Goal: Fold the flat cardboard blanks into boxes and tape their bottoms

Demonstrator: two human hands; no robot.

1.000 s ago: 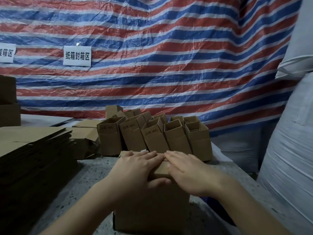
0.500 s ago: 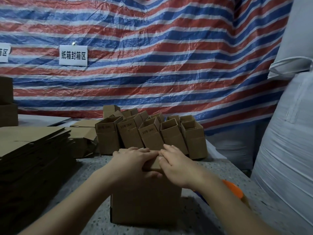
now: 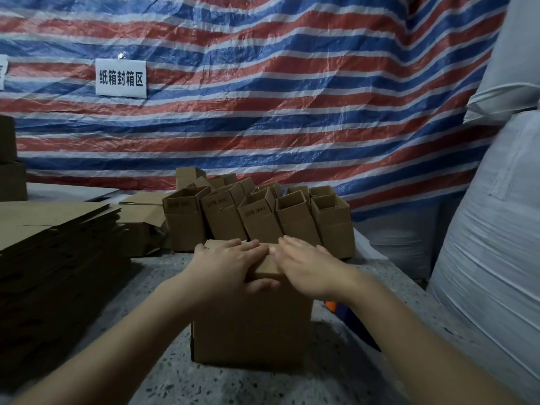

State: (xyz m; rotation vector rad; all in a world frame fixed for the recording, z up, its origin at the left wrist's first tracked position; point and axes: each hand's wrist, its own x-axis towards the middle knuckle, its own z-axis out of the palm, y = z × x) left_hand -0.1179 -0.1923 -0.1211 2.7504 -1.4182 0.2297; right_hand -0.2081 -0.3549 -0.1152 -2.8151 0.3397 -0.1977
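A brown cardboard box [image 3: 251, 325] stands upright on the speckled table [image 3: 336, 375], top flaps folded shut.

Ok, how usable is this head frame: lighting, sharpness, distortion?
Head view: dim overall; the stack of flat brown cardboard blanks sinks into shadow; the upright brown cardboard box and both hands, left and right, stay readable; wide-angle bending shows at the edges; the white paper wall sign is sharp.

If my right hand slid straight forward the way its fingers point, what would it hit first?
Probably the row of open boxes just behind the box that your right hand presses; the gap between is hard to judge.
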